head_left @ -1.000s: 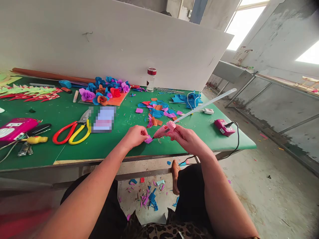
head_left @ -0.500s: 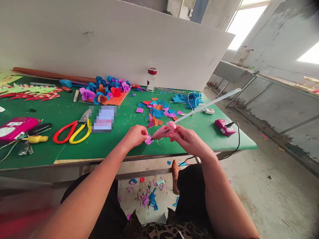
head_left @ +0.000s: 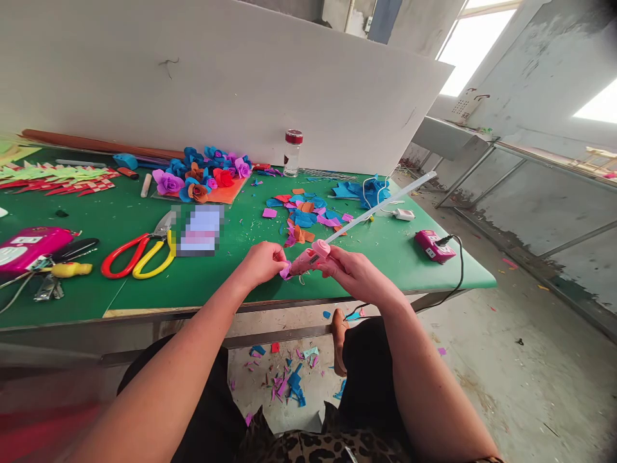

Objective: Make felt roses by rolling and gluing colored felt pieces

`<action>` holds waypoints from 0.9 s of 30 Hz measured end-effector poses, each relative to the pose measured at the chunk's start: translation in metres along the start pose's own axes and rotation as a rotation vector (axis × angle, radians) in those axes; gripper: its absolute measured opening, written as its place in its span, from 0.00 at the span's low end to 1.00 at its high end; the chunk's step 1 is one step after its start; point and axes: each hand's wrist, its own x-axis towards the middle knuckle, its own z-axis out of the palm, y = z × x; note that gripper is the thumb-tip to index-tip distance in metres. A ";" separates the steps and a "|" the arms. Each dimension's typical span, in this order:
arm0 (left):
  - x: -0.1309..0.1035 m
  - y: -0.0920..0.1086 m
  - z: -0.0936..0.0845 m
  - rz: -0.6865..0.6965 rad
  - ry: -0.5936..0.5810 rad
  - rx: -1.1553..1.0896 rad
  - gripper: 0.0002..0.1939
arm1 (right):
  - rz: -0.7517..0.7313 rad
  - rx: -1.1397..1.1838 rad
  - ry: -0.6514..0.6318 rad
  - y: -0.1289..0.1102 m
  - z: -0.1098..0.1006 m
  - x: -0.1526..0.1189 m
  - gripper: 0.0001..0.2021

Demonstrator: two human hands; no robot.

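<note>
Bare forearms [head_left: 190, 360] angled inward, left hand [head_left: 263, 263] in a fingertip pinch, right hand [head_left: 349, 271] curled nearby.

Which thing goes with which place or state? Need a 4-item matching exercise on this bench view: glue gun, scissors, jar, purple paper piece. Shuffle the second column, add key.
Things
1. Glue gun
2. Scissors
3. Jar
4. Purple paper piece

Place or state
A. Upright by the white board, red lid on
B. Pinched in the left hand
C. Held in the right hand
D. Red and yellow handled, lying on the green table

Pairs: 1-C, 2-D, 3-A, 4-B
</note>
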 end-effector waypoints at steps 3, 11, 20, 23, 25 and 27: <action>-0.001 0.001 -0.001 0.005 -0.002 0.007 0.07 | 0.037 0.004 0.016 0.004 -0.001 0.000 0.12; 0.000 0.000 0.000 0.007 0.004 -0.012 0.07 | 0.091 0.060 0.069 0.011 -0.008 -0.002 0.14; 0.001 -0.006 -0.005 -0.015 -0.086 -0.374 0.10 | 0.248 0.632 0.015 0.030 -0.023 -0.009 0.23; -0.001 -0.005 -0.011 -0.096 -0.179 -0.555 0.14 | 0.296 0.719 0.028 0.039 -0.022 -0.008 0.23; -0.002 -0.004 -0.014 -0.125 -0.247 -0.679 0.18 | 0.319 0.734 0.045 0.044 -0.021 -0.007 0.24; -0.002 -0.003 -0.016 -0.137 -0.294 -0.771 0.19 | 0.318 0.727 0.072 0.050 -0.022 -0.006 0.23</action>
